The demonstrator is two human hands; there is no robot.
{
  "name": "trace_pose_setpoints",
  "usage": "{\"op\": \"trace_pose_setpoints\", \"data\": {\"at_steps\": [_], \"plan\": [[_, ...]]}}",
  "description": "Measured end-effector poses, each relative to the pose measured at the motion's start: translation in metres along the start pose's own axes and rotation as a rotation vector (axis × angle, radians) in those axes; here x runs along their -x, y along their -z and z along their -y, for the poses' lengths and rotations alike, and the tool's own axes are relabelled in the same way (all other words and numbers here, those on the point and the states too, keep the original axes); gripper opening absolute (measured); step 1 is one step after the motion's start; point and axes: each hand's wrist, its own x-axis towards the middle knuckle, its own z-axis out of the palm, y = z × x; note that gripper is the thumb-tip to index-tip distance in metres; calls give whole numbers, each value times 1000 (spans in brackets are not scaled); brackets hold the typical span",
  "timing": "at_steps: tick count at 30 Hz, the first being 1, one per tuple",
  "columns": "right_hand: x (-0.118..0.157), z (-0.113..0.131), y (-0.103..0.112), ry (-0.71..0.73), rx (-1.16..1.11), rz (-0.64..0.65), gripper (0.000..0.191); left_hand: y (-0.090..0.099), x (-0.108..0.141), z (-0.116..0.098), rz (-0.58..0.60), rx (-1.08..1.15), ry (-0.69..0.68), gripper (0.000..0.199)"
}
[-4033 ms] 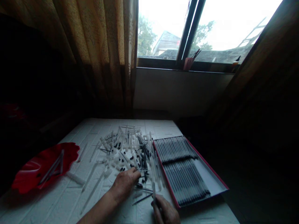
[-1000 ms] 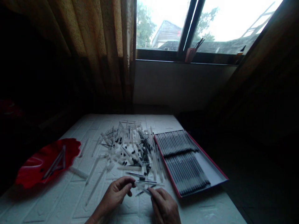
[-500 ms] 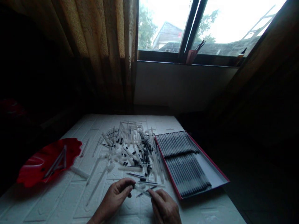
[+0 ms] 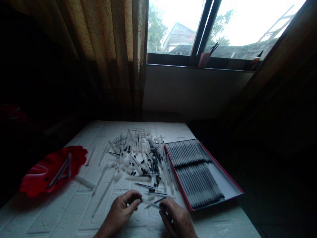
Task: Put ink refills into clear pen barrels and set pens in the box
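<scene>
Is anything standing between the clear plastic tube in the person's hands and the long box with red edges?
Yes. The right hand is on the box side of the clear plastic tube, and a thin black rod lies just beyond the tube, before the long red-edged box.

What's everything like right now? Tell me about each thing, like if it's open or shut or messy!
clear plastic tube: held across between the two hands
left hand: pinching one end of the tube
right hand: fingers by the tube's other end
pen parts: loose in a messy heap
red-edged box: open, pens lined up in two neat rows
red dish: holding a few clear tubes
curtain: hanging beside the window
</scene>
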Motion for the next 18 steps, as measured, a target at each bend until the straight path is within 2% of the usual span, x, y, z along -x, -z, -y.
{"op": "trace_pose_setpoints", "data": {"at_steps": [7,10,15,18], "plan": [[-4,-1,1,-1,67,42,28,-1,3,5,-16,30,27,24],[-1,-2,-2,3,23,26,23,-3,4,7,-30,49,34,26],[5,-3,-6,-124,-39,19,14,-4,3,11,-32,99,51,28],[4,-5,-6,-96,-22,41,14,-3,3,11,-31,103,49,26]]}}
